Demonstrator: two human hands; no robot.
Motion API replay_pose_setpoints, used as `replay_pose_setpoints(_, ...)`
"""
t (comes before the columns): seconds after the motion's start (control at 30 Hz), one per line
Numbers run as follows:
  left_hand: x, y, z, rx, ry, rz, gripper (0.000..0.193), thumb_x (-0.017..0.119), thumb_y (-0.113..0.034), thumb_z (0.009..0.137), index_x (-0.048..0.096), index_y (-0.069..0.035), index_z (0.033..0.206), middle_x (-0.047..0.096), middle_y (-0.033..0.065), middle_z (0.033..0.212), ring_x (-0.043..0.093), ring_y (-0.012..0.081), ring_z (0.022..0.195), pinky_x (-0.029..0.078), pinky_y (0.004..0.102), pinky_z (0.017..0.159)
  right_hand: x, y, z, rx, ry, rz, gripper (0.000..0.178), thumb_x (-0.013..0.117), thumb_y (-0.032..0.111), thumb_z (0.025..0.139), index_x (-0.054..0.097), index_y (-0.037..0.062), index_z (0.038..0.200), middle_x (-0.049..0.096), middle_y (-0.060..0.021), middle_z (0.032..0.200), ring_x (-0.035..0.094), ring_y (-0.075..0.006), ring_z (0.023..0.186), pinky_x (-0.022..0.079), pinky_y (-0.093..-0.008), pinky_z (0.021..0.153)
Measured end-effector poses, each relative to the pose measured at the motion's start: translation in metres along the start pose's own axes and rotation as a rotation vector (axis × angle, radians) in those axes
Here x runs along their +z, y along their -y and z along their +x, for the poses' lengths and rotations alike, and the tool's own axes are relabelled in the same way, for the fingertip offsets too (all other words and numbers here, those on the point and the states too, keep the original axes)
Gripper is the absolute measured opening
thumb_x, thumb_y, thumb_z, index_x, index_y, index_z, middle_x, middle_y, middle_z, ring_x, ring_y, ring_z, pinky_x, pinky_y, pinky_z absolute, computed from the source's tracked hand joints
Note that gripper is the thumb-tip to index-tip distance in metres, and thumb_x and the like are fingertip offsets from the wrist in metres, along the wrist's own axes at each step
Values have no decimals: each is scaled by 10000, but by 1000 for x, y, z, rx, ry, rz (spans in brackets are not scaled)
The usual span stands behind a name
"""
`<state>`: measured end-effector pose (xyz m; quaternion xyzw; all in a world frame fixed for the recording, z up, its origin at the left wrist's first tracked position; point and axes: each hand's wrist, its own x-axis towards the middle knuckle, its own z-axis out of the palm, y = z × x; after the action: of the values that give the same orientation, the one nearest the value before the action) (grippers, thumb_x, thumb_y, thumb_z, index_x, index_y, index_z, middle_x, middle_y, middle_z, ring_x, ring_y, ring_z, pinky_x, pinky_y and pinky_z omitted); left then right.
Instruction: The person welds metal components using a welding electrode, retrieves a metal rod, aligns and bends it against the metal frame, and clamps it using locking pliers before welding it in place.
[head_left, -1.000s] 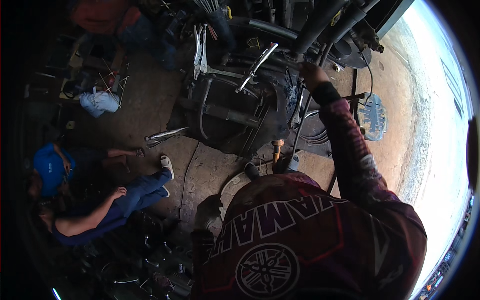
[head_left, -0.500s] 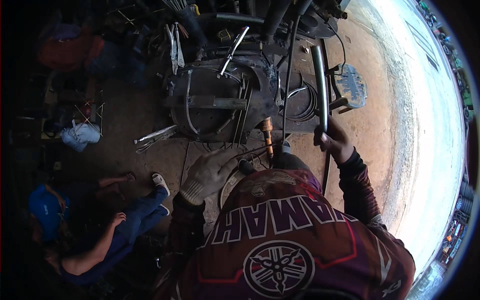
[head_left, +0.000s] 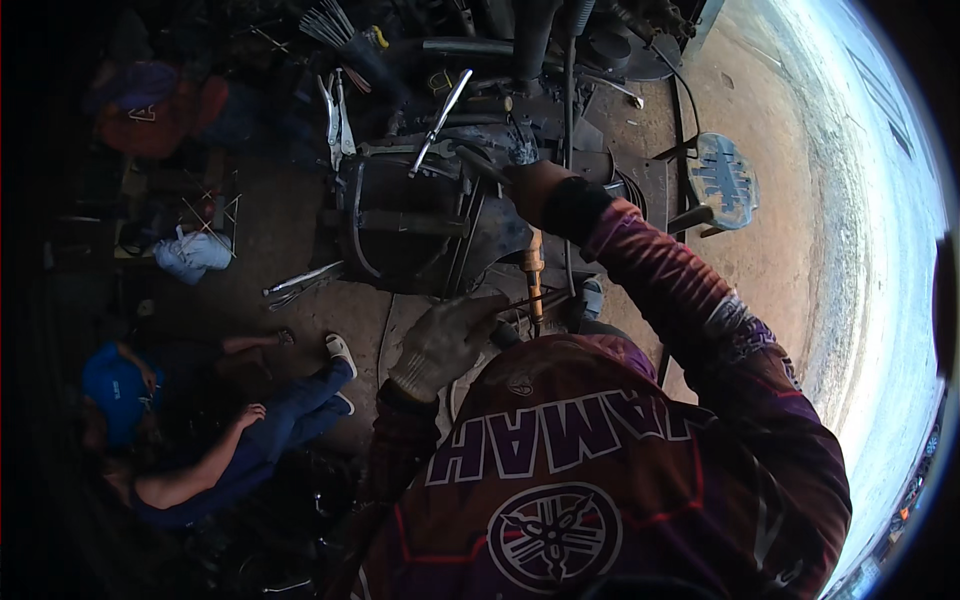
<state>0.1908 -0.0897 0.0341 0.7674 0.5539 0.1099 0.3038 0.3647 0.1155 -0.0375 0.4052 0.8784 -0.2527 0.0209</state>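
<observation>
Swinging inward, the right hand (head_left: 537, 190) brings its gripped pipe (head_left: 482, 164) to the metal plate (head_left: 507, 238), the left hand's (head_left: 438, 345) grip unclear.

Upside-down lettering and a round emblem on a maroon shirt
Big purple capitals with white outlines (head_left: 550, 442) run across the wearer's shirt (head_left: 655, 562), toward its far edge; nearer the wearer sits a round white-lined emblem (head_left: 555, 537). A seated person's blue shirt (head_left: 103, 412) bears a small pale mark (head_left: 116, 387), too small to read.
</observation>
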Motion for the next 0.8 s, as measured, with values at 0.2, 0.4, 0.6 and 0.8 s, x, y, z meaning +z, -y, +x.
replay_pose_setpoints(0.2,23,6,-23,-15,-199,-45,345,641,-133,888,632,-74,1229,705,108,997,687,267,875,546,369,779,-2,-12,38,-204,80,-277,268,588,195,890,625,29,1097,693,-166,941,683,-369,904,549,-438,782)
replay_pose_setpoints(0.4,32,8,-43,-152,-168,-112,309,597,-121,914,632,-87,1219,684,103,1104,655,287,982,537,397,821,-2,7,60,-100,-66,-47,371,555,310,932,606,23,1162,690,-223,995,672,-399,934,539,-459,826)
replay_pose_setpoints(0.6,29,17,-39,16,-241,34,306,673,-62,827,641,-33,1130,694,79,1071,688,250,886,555,372,755,-12,-3,35,2,-70,171,357,521,326,961,613,45,1160,692,-209,998,667,-396,954,534,-467,818)
replay_pose_setpoints(0.8,10,9,-23,-2,-188,169,301,633,-111,873,633,-97,1174,685,69,1059,679,251,893,557,372,757,-7,-27,-88,34,-52,536,291,667,266,920,651,15,1068,686,-145,871,671,-251,808,520,-384,748)
